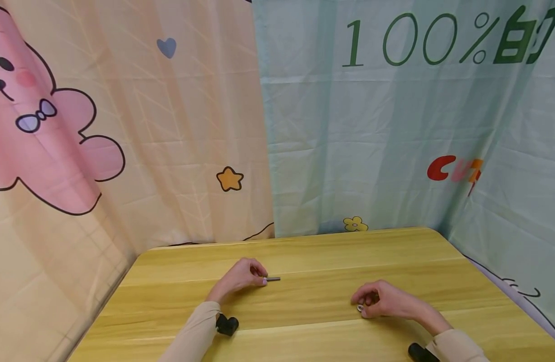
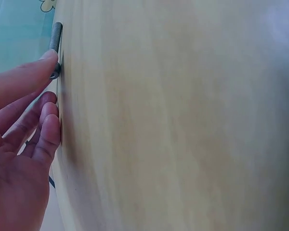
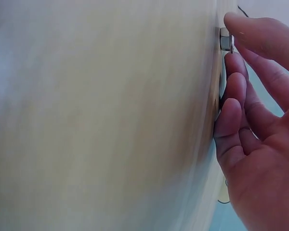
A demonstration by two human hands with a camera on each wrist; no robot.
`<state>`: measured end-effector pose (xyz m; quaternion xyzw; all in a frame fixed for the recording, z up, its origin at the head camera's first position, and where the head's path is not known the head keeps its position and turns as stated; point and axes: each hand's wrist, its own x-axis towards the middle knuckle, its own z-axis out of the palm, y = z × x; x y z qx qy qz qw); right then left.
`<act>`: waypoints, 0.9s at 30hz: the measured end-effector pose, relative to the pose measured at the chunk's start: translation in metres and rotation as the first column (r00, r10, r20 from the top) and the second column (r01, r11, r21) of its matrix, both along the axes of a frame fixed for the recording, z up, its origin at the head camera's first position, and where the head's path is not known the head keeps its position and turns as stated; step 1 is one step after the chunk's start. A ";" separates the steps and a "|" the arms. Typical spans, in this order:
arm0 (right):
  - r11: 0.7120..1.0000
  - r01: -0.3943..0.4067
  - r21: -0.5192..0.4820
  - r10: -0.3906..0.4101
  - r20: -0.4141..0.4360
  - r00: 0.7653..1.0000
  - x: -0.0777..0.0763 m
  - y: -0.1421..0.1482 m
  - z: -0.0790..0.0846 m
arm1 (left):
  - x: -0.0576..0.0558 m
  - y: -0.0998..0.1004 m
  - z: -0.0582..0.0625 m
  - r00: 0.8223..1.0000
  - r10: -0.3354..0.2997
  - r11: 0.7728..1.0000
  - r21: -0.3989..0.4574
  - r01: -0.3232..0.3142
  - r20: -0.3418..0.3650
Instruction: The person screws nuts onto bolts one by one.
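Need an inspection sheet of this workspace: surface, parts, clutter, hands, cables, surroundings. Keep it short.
Surface: wood-grained table.
Parts: bolt, its threaded end pointing away from the fingers; nut, apart from the bolt.
Clutter: nothing seen.
Hands: left hand pinches the bolt; right hand holds the nut at its thumb tip.
Cables: nothing seen.
Surroundings: printed curtains behind the table and along both sides.
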<state>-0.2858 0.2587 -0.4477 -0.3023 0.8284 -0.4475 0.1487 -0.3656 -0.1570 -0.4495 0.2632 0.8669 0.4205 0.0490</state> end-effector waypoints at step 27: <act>0.999 0.042 0.019 -0.042 -0.024 0.999 0.002 -0.006 0.002 | 0.000 0.003 -0.006 0.998 0.038 0.999 -0.009 -0.038 -0.049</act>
